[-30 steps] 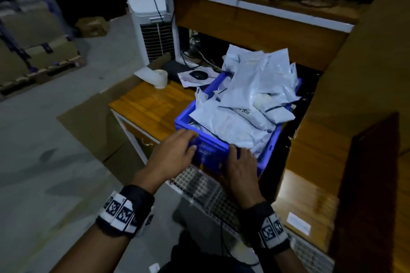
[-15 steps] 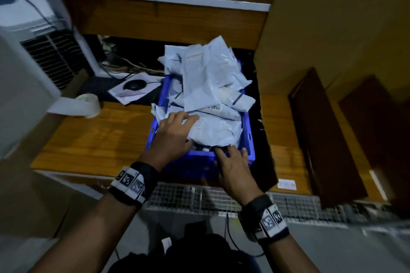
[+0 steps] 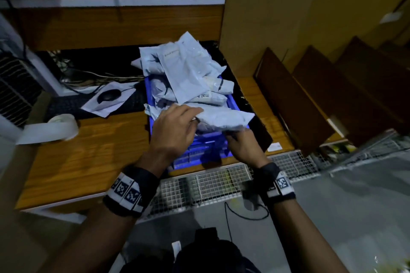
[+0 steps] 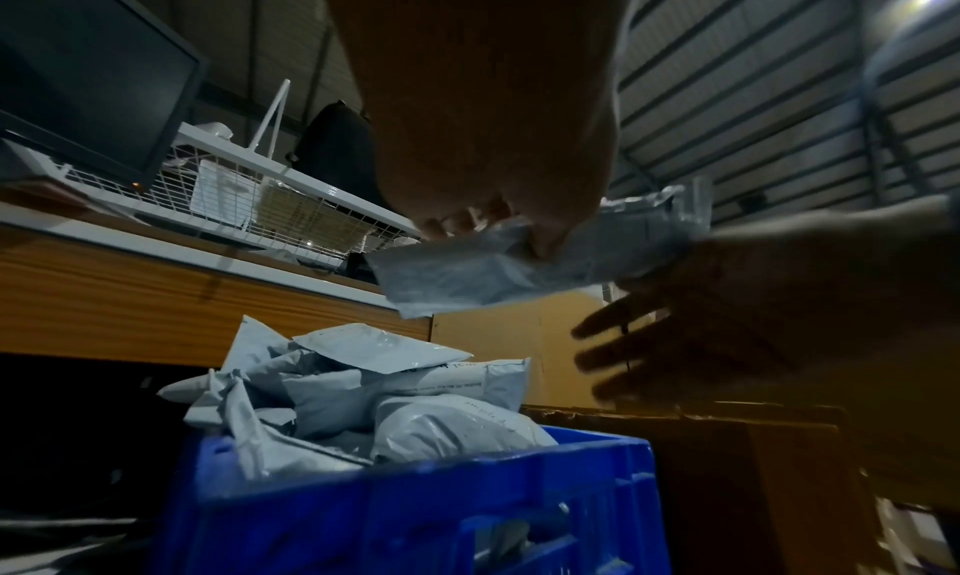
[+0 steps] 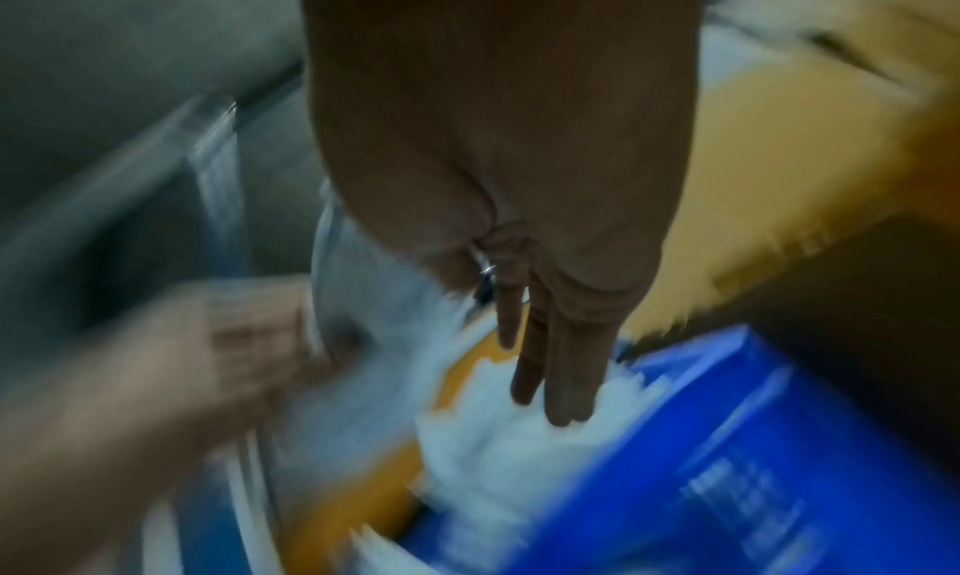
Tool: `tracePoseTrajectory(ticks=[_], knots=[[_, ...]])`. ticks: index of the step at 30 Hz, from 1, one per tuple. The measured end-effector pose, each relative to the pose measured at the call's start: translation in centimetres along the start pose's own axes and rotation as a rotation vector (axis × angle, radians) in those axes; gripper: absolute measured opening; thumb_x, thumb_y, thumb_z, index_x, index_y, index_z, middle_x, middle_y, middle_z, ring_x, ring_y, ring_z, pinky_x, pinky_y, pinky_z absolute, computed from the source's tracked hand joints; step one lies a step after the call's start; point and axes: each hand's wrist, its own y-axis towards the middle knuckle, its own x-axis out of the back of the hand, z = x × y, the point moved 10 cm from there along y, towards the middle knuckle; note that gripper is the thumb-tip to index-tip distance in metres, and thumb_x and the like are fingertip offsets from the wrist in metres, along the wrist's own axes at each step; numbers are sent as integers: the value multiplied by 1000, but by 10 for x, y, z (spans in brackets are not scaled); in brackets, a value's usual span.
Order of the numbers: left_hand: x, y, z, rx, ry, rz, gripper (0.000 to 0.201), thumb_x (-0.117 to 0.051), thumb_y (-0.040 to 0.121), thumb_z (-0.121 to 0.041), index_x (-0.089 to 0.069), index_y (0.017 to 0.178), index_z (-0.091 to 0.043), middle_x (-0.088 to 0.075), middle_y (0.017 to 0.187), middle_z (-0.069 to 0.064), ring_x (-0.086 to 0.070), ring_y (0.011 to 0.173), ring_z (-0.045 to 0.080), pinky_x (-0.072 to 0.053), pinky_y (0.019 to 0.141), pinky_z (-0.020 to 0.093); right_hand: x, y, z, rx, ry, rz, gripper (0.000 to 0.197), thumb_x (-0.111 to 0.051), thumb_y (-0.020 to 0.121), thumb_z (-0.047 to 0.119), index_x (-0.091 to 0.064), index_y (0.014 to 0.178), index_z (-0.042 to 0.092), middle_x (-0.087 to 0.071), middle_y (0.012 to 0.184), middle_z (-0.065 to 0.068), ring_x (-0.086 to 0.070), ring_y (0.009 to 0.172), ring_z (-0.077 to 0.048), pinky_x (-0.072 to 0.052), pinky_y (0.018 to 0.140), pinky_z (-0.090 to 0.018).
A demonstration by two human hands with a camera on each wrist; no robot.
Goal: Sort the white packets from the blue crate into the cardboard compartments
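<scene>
A blue crate [image 3: 199, 155] heaped with white packets [image 3: 188, 73] stands on the wooden desk. My left hand [image 3: 193, 117] pinches one white packet [image 3: 224, 117] and holds it lifted over the crate's near end; the left wrist view shows the same packet [image 4: 467, 280] raised above the pile [image 4: 364, 387]. My right hand [image 3: 235, 135] is just below that packet, its fingers [image 4: 623, 358] straight and spread. In the blurred right wrist view these fingers [image 5: 561, 378] point down at packets in the crate [image 5: 701, 440]. Cardboard compartments [image 3: 295, 99] with dark dividers stand right of the crate.
A tall cardboard wall [image 3: 288, 17] rises behind the compartments. A tape roll [image 3: 60, 126], a mouse [image 3: 108, 95] on paper and a keyboard [image 3: 66, 104] lie left of the crate. White wire mesh [image 3: 221, 184] runs along the desk's front edge. A wire basket [image 4: 260, 198] sits on the upper shelf.
My left hand has lifted one packet off the pile's near end. My right hand left the crate's front rim and rose under that packet. The head view swung right and closer.
</scene>
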Motion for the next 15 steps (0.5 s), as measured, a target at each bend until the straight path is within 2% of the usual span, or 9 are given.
tracePoseTrajectory(ticks=[2,3,5,7,9,10,12,13,15], knots=[[13,-6,-15,-84,-20,-85,34,-71,96,-13,-73,129,-19,-72,117,-2,-57,113,27,-47,92,43,3,-18,10,-143,509,2,31,-47,106,4,-65,132,4,-74,123,-14,-66,124,-40,-54,105,-44],[18,-9,-21,-119,-24,-123,33,-73,95,-11,-74,127,-18,-72,117,-2,-57,114,29,-46,92,43,2,-27,14,-226,760,13,33,-44,111,8,-61,139,7,-74,126,-14,-67,122,-43,-56,104,-51],[23,-15,-31,-154,-29,-180,32,-75,92,-8,-74,124,-17,-72,117,-2,-57,114,31,-46,91,47,3,-42,26,-327,1176,51,47,-35,116,35,-53,150,9,-67,139,-19,-65,126,-43,-57,102,-53],[26,-20,-36,-165,-27,-214,33,-78,89,-5,-75,120,-17,-71,119,-2,-56,115,30,-46,91,49,10,-55,38,-337,1435,131,78,-28,109,64,-47,155,5,-56,151,-25,-55,138,-44,-49,110,-55],[26,-26,-39,-171,-24,-226,38,-80,82,1,-76,115,-17,-70,118,-1,-55,116,30,-46,90,50,12,-64,37,-340,1393,195,86,-31,104,72,-51,153,4,-56,151,-25,-53,141,-41,-44,115,-53],[26,-28,-40,-174,-16,-220,41,-80,79,3,-76,114,-18,-68,117,0,-55,116,31,-45,89,50,12,-65,39,-300,1260,213,76,-37,107,63,-53,152,4,-58,149,-23,-56,139,-38,-47,115,-51],[23,-32,-44,-176,-7,-185,45,-77,76,6,-75,114,-18,-64,117,2,-55,117,31,-45,90,49,15,-62,42,-208,1002,252,49,-55,108,31,-54,150,7,-64,144,-18,-63,133,-36,-54,108,-46],[21,-32,-45,-159,-24,-167,48,-74,76,7,-74,116,-17,-62,121,3,-53,120,31,-45,93,48,17,-60,42,-182,937,264,45,-61,105,17,-54,149,8,-66,142,-17,-65,130,-37,-57,104,-46],[22,-29,-39,-48,-144,-152,53,-66,75,12,-69,119,-18,-55,130,2,-49,127,26,-47,100,44,27,-58,44,-171,910,274,48,-64,101,2,-55,147,8,-69,138,-16,-67,126,-37,-61,95,-42]])
